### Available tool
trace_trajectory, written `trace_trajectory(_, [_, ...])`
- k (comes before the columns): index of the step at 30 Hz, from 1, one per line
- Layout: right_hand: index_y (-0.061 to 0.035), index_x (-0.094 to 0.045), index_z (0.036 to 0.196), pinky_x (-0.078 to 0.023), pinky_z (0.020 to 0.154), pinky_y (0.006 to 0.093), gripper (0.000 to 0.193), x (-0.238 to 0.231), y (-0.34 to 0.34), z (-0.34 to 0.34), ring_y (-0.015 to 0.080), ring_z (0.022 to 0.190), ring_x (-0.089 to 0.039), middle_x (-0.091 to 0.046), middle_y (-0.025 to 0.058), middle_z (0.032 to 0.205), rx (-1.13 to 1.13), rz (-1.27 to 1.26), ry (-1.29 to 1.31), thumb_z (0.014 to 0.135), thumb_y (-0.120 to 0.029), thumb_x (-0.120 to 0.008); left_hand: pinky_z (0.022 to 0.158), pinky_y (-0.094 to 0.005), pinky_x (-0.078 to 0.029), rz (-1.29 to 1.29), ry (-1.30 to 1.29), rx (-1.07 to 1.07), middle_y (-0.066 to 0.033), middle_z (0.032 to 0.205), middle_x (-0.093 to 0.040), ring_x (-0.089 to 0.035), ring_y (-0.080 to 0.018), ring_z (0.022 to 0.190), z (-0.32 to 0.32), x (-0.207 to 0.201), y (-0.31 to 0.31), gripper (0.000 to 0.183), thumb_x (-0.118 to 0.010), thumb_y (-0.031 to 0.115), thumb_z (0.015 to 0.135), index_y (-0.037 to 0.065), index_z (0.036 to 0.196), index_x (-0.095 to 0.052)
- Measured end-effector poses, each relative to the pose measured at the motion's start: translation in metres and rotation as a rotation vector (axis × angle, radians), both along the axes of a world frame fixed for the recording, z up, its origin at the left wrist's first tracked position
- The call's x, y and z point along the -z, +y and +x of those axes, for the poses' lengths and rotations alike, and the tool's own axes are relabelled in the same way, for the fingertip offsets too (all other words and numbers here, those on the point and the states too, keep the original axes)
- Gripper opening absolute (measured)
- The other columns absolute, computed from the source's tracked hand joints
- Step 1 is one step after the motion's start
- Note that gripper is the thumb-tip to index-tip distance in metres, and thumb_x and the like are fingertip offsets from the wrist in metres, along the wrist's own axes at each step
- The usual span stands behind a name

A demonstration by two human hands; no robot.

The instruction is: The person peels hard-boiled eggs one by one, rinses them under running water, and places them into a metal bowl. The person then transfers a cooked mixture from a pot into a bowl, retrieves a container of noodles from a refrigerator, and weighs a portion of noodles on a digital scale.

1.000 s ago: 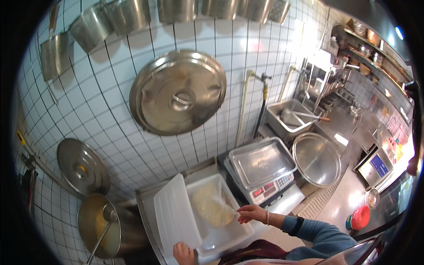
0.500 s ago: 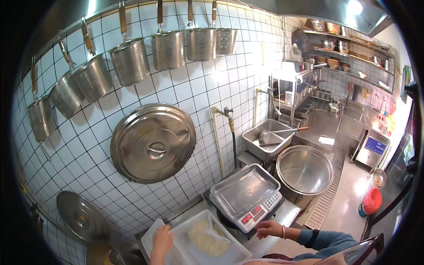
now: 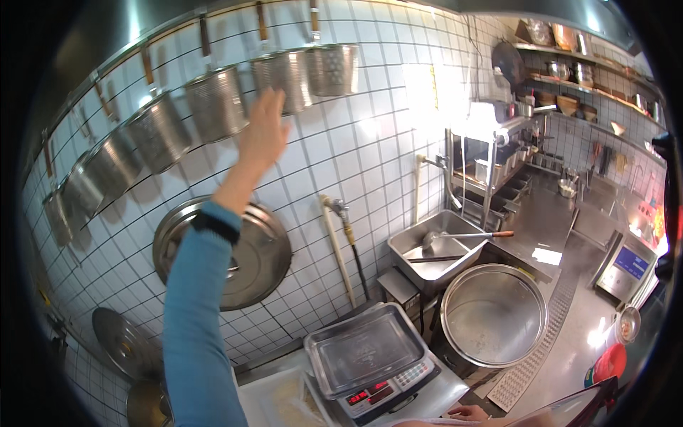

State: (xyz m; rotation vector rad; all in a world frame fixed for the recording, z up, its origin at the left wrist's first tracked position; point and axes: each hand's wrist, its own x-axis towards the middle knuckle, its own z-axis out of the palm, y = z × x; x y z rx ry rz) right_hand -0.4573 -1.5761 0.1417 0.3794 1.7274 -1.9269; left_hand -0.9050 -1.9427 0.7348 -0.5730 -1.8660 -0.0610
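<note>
My left hand (image 3: 262, 135) is raised in front of the tiled wall, fingers stretched upward and nothing in them. Its fingertips overlap the lower part of a metal strainer basket (image 3: 292, 75) hanging by a wooden handle; whether they touch it I cannot tell. My right hand (image 3: 468, 413) shows only in part at the bottom edge, beside the steel counter, its fingers mostly hidden. Between the arms stands a digital scale (image 3: 380, 395) with a rectangular metal tray (image 3: 366, 352) on top. Left of it, a white plastic tub (image 3: 257, 398) holds a pale yellowish food (image 3: 290, 402) in clear plastic.
More strainer baskets (image 3: 158, 135) hang in a row leftward. A big round lid (image 3: 267, 256) is on the wall behind my left forearm. Right of the scale stand a deep steel pot (image 3: 491, 320) and a steel basin (image 3: 445, 267) with a ladle (image 3: 469, 235). A floor drain grate (image 3: 530, 370) runs alongside.
My left hand has risen from the white tub's edge to the hanging baskets. The right hand has dropped toward the bottom edge. The view has shifted somewhat.
</note>
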Motion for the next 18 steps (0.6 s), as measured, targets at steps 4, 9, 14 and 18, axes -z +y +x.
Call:
trace_trajectory(4, [0.0022, -0.055, 0.123, -0.055, 0.054, 0.0281, 0.032, 0.026, 0.078, -0.015, 0.0205, 0.065, -0.069, -0.069, 0.0137, 0.084, 0.131, 0.016, -0.124, 0.097, -0.016, -0.057, 0.112, -0.0435, -0.038, -0.008, -0.014, -0.136, -0.0144, 0.152, -0.034, -0.035, -0.0308, 0.139, -0.069, -0.078, 0.079, 0.063, -0.065, 0.021, 0.090, 0.008, 0.144, -0.036])
trace_trajectory(9, [-0.0054, -0.053, 0.128, -0.055, 0.058, 0.0284, 0.038, 0.046, 0.165, -0.033, 0.0183, 0.070, -0.069, -0.069, 0.0127, 0.089, 0.120, 0.097, -0.163, 0.096, -0.025, -0.059, 0.114, -0.0442, -0.035, -0.058, -0.018, -0.262, -0.0158, 0.150, -0.037, -0.034, -0.0307, 0.140, -0.151, -0.118, 0.159, 0.058, -0.059, 0.022, 0.093, 0.008, 0.144, -0.036])
trace_trajectory(14, [-0.0038, -0.053, 0.129, -0.056, 0.061, 0.0299, 0.039, 0.044, 0.196, -0.034, 0.0211, 0.074, -0.070, -0.070, 0.0143, 0.091, 0.228, 0.048, -0.213, 0.096, -0.023, -0.059, 0.103, -0.0458, -0.045, 0.038, -0.287, -0.454, -0.0242, 0.132, -0.055, -0.051, -0.0351, 0.126, -0.201, -0.137, 0.176, 0.036, -0.053, 0.018, 0.093, 0.001, 0.125, -0.057])
trace_trajectory(18, [-0.0014, -0.057, 0.119, -0.056, 0.063, 0.0298, 0.033, -0.004, 0.199, -0.036, 0.0197, 0.074, -0.070, -0.069, 0.0123, 0.086, 0.214, 0.125, -0.144, 0.092, -0.020, -0.063, 0.096, -0.0437, -0.049, 0.283, -0.028, -0.206, -0.0242, 0.123, -0.060, -0.058, -0.0384, 0.115, -0.219, -0.139, 0.172, 0.032, -0.046, 0.016, 0.094, -0.001, 0.117, -0.061])
